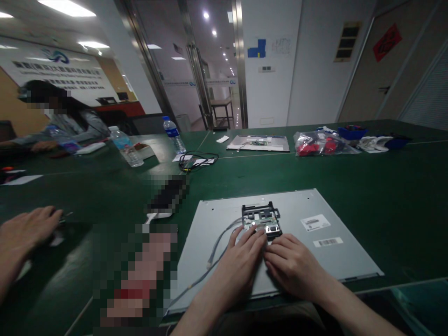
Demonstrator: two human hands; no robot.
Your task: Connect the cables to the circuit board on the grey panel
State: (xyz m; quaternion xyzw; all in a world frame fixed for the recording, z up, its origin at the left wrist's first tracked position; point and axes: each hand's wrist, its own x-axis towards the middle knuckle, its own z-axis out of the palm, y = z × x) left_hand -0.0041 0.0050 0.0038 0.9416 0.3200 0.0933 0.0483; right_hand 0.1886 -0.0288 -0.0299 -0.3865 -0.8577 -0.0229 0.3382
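Note:
A flat grey metal panel (350, 256), like the back of a display, lies in front of me. A black plastic bracket (261, 210) with a small green circuit board (258, 222) sits on its middle. My left hand (245, 254) rests its outstretched fingers on the near edge of the board. Beside it, my right hand (296, 263) has its fingers curled together at the bracket's near right corner. Whatever the right fingertips may pinch is hidden. Grey wires (216, 249) run from the board's left side over the panel toward me.
Left of the panel lies a blurred-out phone-like object (168, 196). Another person's hand (31, 228) is at far left. Water bottles (173, 134), a black cable coil (199, 161), a second panel (259, 143) and a plastic bag of red items (322, 143) occupy the far side.

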